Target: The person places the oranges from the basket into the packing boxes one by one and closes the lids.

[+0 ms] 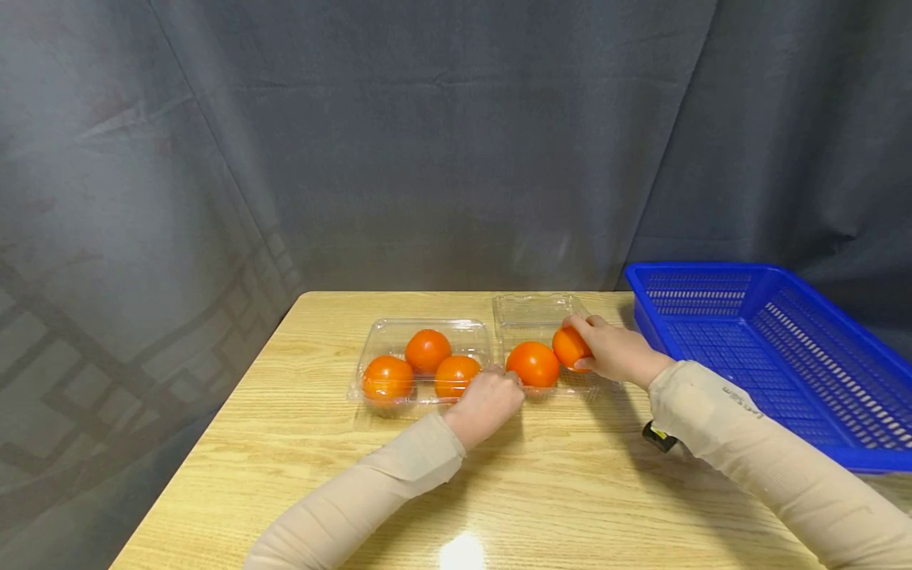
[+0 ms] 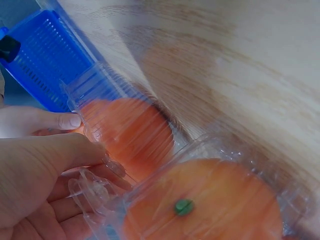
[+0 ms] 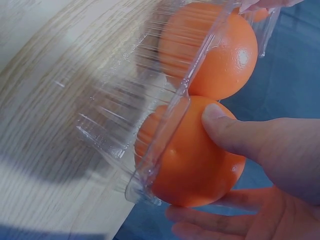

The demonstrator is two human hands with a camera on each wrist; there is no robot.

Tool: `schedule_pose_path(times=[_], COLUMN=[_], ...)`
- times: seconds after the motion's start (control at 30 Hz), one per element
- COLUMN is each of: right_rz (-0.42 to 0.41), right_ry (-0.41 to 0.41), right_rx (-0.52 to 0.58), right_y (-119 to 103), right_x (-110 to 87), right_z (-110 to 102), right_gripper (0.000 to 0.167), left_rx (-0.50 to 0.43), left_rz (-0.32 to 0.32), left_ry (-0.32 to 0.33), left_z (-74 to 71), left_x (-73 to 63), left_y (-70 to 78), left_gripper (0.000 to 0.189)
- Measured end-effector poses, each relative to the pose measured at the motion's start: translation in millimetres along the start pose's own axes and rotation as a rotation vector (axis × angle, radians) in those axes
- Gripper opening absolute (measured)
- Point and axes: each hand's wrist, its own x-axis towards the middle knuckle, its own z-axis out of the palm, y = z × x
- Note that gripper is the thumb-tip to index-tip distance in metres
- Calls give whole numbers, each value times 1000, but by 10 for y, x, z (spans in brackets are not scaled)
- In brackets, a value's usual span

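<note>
My right hand holds an orange between thumb and fingers, at the right end of an open clear plastic container. Its lower part sits behind the near wall in the right wrist view. Beside it in the same container lies a second orange, touching it. With thumb and fingers, my left hand pinches the clear plastic rim at the container's near left corner. Left of that, another clear container holds three oranges, one of them showing a green stem mark.
A large blue plastic basket stands at the table's right, close to my right forearm. Both containers rest on the light wooden table. A dark grey curtain hangs behind the table.
</note>
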Motion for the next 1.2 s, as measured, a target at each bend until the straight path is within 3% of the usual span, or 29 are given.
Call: schedule_pose_path(times=[1.2], right_rz=[29], right_ry=[-64], right_rx=[-28], right_y=[10], right_x=[78], right_z=[102], right_gripper=[53], left_rx=[-10], left_rz=[16], left_ry=[-21], left_z=[-4], left_x=[10], left_y=[-6], left_gripper=[12])
